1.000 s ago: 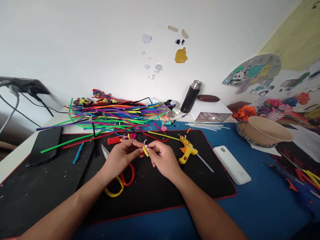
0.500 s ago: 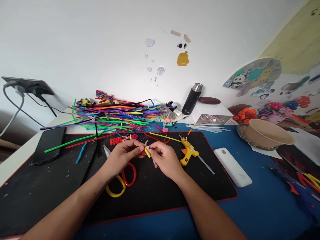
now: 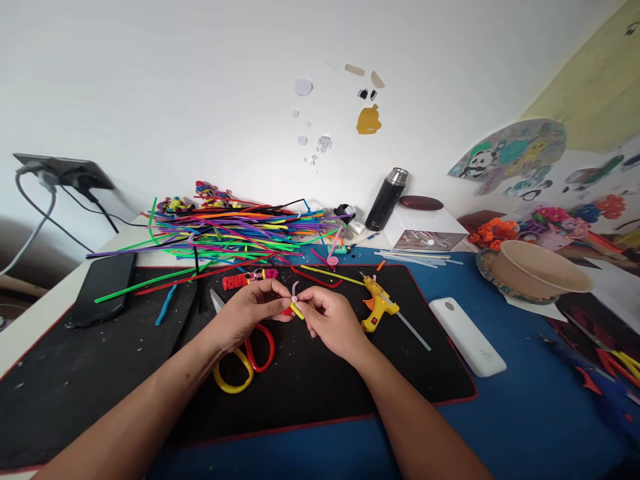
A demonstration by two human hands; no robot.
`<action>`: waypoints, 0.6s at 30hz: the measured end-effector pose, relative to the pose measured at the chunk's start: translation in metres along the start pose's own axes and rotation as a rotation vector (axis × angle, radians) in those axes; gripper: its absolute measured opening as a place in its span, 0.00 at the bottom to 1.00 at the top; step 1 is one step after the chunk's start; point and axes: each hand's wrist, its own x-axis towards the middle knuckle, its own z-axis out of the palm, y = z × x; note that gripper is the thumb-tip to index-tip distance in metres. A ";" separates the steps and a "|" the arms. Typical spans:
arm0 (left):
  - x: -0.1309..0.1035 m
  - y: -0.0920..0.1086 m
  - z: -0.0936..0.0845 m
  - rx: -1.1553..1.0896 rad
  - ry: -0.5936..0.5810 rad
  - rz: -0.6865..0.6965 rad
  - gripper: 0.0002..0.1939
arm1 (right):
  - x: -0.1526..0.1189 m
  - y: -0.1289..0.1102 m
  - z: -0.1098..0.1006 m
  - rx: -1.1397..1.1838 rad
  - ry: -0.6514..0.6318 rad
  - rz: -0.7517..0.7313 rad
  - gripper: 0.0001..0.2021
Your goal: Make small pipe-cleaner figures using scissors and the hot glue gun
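Observation:
My left hand (image 3: pixel 253 310) and my right hand (image 3: pixel 331 319) meet over the black mat (image 3: pixel 320 393), fingertips pinched on a small pipe cleaner piece (image 3: pixel 297 311). A yellow end points down from it and a pale, curled end sticks up. Some red shows by my left fingertips; the rest is hidden by the fingers. Under my left wrist lie scissors (image 3: pixel 234 389) with one yellow and one red handle loop. Behind my left hand is a red pipe cleaner figure (image 3: pixel 235 281). To the right of my right hand rests a yellow glue gun (image 3: pixel 379 305) with a clear stick in it.
Many coloured pipe cleaners (image 3: pixel 240 230) are heaped along the wall. A black flask (image 3: pixel 385 203) stands beside a white box (image 3: pixel 425 230). On the right are a white power bank (image 3: pixel 467 337) and a beige bowl (image 3: pixel 543 270). A phone (image 3: pixel 103 290) lies at left.
The camera view has shifted slightly. Both hands stay together; the held piece has turned a little, its pale curl now standing higher between the fingers.

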 end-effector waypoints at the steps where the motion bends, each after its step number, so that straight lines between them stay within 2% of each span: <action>1: 0.000 0.000 0.001 -0.006 -0.001 0.002 0.16 | 0.000 0.000 0.000 -0.004 0.000 -0.001 0.08; 11: -0.001 0.000 0.002 -0.032 -0.001 -0.073 0.22 | 0.000 0.001 0.001 0.015 -0.014 0.013 0.07; 18: 0.001 -0.004 0.002 -0.043 0.027 -0.049 0.21 | 0.002 0.004 0.003 0.061 -0.003 0.060 0.10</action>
